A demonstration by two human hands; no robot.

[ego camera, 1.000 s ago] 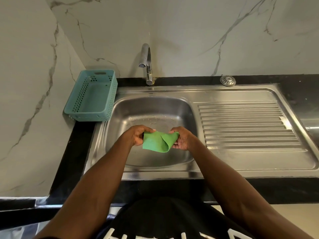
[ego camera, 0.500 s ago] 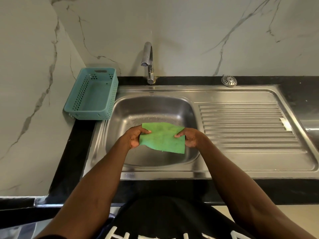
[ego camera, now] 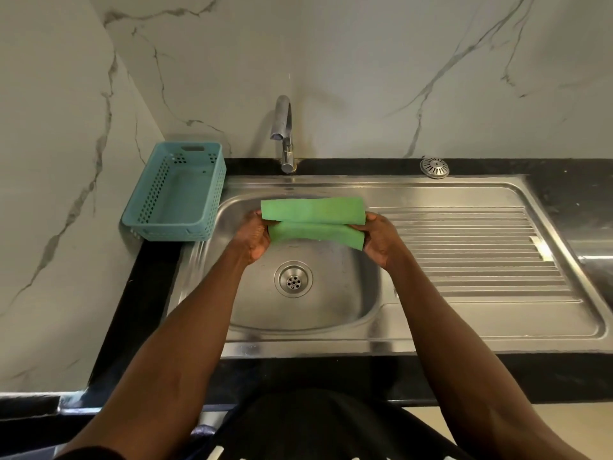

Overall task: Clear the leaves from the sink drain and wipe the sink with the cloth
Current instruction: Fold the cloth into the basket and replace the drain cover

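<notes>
Holding green cloth point(ego camera: 311, 222) folded lengthwise above back half of sink basin point(ego camera: 345, 303): left hand point(ego camera: 253, 237) pinches left end, right hand point(ego camera: 378, 237) pinches right end, fingers of both curled round fabric. Cloth stretched level between hands, clear of basin floor. Drain point(ego camera: 293, 281) exposed below, no leaves visible on it. Teal basket point(ego camera: 175, 194) left of sink, on counter. Faucet point(ego camera: 283, 134) behind basin. Loose strainer cap point(ego camera: 434, 167) on counter, back right.
</notes>
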